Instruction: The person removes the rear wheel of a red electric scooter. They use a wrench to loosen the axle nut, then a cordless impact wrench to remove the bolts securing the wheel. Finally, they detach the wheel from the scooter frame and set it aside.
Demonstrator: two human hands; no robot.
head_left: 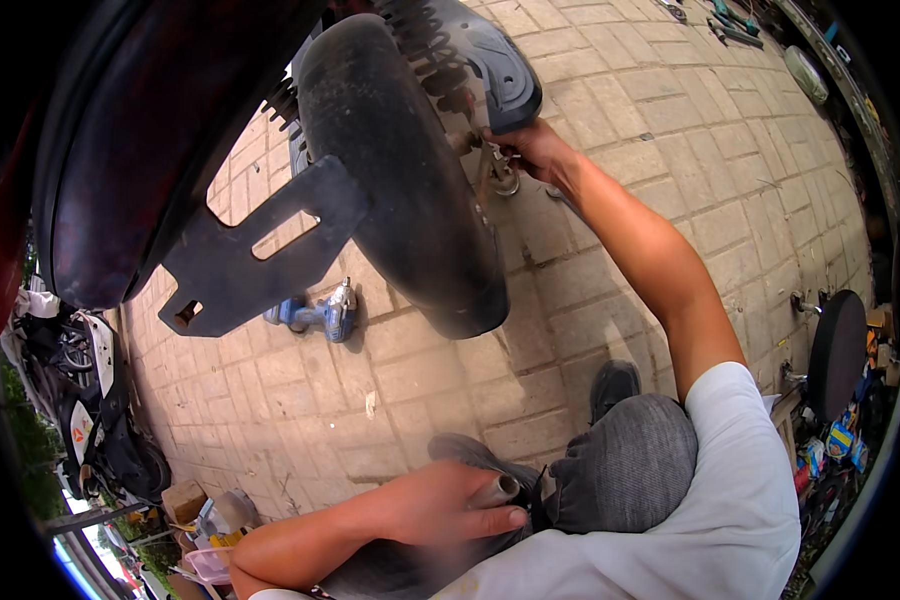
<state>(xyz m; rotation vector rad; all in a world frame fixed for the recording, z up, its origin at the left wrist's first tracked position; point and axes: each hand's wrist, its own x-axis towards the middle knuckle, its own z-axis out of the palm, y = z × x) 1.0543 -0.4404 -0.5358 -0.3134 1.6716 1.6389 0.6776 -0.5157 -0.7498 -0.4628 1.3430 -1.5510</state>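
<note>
The raised rear of a scooter fills the upper left, with a worn black tyre [400, 170], a coil spring [425, 45] and a dark slotted bracket plate [260, 250]. My right hand [538, 152] reaches to the wheel's right side, below a grey-black plastic cover [505, 75]. Its fingers are bent around metal parts [503, 178] near the hub, but what they grip is partly hidden. In front of my lap, my left hand [440, 505] is closed around a short, hollow metal tube [494, 492], its open end facing right.
A blue cordless impact wrench [315, 312] lies on the brick paving beneath the bracket. Green-handled tools [735, 25] lie far right. A round black stool [836, 355] lies sideways at right, near a littered heap [840, 450]. Another scooter [95, 400] stands at left.
</note>
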